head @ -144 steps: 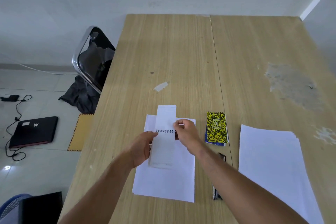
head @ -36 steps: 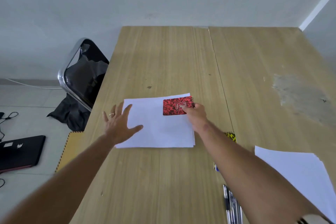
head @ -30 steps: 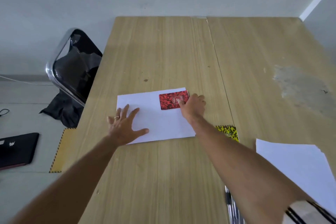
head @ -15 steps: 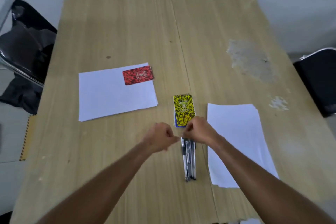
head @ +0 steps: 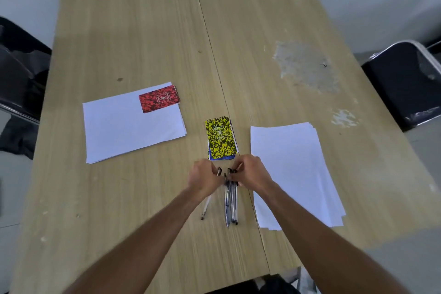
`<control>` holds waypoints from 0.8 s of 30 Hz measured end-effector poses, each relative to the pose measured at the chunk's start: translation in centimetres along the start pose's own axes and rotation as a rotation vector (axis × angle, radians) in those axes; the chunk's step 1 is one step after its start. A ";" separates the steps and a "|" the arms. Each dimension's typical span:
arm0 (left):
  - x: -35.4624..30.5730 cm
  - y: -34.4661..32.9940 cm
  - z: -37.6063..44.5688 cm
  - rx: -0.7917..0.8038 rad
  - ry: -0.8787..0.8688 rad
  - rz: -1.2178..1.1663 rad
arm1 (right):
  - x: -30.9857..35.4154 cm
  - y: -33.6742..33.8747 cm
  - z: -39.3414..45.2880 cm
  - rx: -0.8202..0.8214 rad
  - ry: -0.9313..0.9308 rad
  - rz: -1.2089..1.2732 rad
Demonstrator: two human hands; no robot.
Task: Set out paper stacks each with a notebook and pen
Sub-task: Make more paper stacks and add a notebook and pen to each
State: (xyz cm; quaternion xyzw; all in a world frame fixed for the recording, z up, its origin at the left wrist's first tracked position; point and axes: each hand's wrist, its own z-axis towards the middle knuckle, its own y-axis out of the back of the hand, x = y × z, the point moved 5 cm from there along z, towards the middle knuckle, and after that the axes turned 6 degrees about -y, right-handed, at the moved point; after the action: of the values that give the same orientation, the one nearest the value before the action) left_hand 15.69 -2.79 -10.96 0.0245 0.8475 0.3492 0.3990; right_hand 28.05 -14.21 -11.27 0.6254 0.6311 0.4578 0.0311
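Pen step in hand: left hand (head: 207, 180) pinches one pen (head: 207, 205), split off left of pens (head: 231, 200) under curled right hand (head: 250, 175) fingers. Next: carry pen far left to paper stack (head: 128, 131) with red notebook (head: 159, 98).

The table (head: 143, 38) was pale wood grain, with a seam (head: 210, 38) running away from the grip toward the far edge. Beyond the grip and to its right, a grey worn patch (head: 307, 65) marked the top, with a smaller chipped spot (head: 343, 118) nearer. A black chair (head: 405, 83) stood far right of the grip; another dark chair (head: 16, 79) stood far left.
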 end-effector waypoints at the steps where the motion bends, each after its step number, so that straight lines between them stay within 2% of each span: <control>1: 0.0 0.5 0.0 -0.002 -0.017 0.000 | 0.1 0.1 0.0 0.002 -0.003 0.001; 6: -0.2 5.6 2.2 -0.099 -0.201 0.031 | 0.6 1.1 0.0 -0.035 0.007 0.042; 9: -0.2 9.9 5.6 -0.218 -0.343 0.190 | 0.4 1.4 -0.1 -0.064 0.048 0.059; 11: 0.4 12.5 8.2 -0.245 -0.378 0.328 | 0.2 1.7 0.0 -0.081 0.060 0.080; 18: 3.5 14.8 14.3 -0.242 -0.327 0.671 | -0.3 2.2 -0.1 -0.115 0.057 0.094; 24: 4.6 14.1 14.2 -0.231 -0.266 0.680 | 0.0 2.3 0.1 -0.115 0.048 0.103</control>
State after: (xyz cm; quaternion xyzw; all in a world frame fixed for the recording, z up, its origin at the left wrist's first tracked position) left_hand 19.04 17.48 -11.62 0.3043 0.6868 0.5488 0.3668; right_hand 29.87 -14.65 -9.89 0.6432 0.5713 0.5090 0.0281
